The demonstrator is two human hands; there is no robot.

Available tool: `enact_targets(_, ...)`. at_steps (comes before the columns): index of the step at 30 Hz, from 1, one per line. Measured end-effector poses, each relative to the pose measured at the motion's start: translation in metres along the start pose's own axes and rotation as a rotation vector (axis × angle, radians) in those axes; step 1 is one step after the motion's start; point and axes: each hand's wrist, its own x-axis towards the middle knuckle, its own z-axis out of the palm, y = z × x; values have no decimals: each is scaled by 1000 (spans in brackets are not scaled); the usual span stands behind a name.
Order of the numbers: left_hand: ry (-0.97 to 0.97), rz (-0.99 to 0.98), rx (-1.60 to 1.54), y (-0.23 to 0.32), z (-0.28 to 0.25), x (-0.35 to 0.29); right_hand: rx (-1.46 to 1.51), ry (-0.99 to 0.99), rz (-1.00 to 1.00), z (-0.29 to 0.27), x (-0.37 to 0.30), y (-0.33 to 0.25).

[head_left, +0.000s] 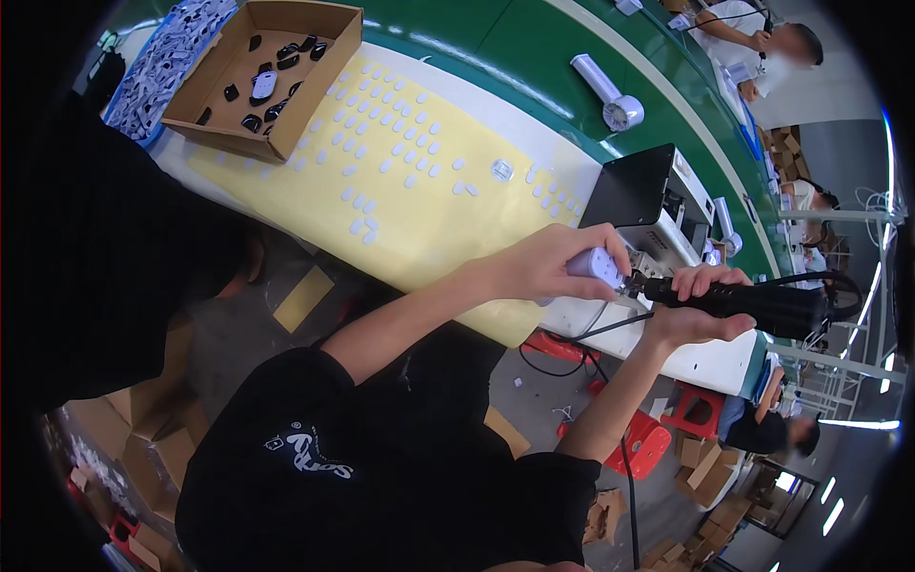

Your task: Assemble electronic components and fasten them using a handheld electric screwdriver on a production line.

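Note:
My left hand [543,259] is closed around a small pale lavender plastic part [593,267] with a rounded body and small holes in its end face. In my right hand [688,324] is a black electric screwdriver [762,303] with a cable at its back end. The screwdriver's tip points left at the end face of the part. It is very close, and I cannot tell whether it touches a screw. Behind both hands stands a black and silver boxy machine [648,205], its front partly hidden by my fingers.
A yellow sheet [419,238] on the table carries rows of small white oval pieces [367,124]. At the far left, a cardboard box [324,86] holds black parts beside a blue tray of pale pieces [172,57]. A handheld fan [610,95] lies on the green conveyor [457,29]. Red stools [643,443] stand below.

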Motion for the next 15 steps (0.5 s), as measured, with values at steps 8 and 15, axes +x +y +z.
enact_targets(8, -20, 20, -24, -1, 1, -4, 218, -161, -68, 6, -11, -55)
enact_targets(15, -42, -18, -17, -3, 2, -7, 434, -401, -94, 62, -1, -97)
